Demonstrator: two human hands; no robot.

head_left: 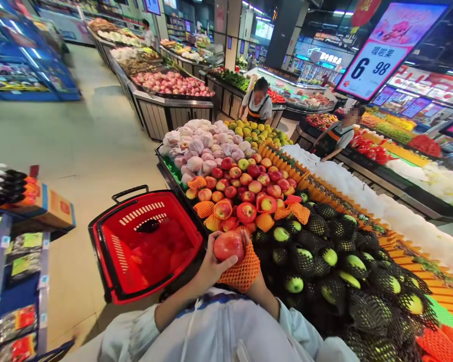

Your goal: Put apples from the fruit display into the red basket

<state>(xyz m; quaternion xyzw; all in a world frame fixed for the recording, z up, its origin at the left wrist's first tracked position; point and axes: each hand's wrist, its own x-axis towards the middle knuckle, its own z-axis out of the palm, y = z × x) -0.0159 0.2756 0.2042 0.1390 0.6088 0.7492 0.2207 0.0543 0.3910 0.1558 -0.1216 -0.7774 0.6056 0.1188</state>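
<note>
Close to my body, my left hand [210, 264] is wrapped round a red apple [229, 246], its thumb across the front. An orange foam net [242, 271] hangs at the apple's right and lower side. My right hand [254, 281] is mostly behind this net, with a few fingertips showing at the apple's right edge; it appears to hold the net. Just beyond my hands lies a pile of red apples [254, 186], several of them in orange foam nets. To the left stands a red shopping basket [109, 271] with red fruit inside, seen dimly.
Green fruit in black nets [328, 256] covers the display on the right. Wrapped pale pink fruit [204, 146] and yellow-green fruit [262, 133] lie farther back. Two people [258, 103] work beyond the display. A price sign [385, 50] hangs at upper right. A shelf rack [18, 271] stands far left.
</note>
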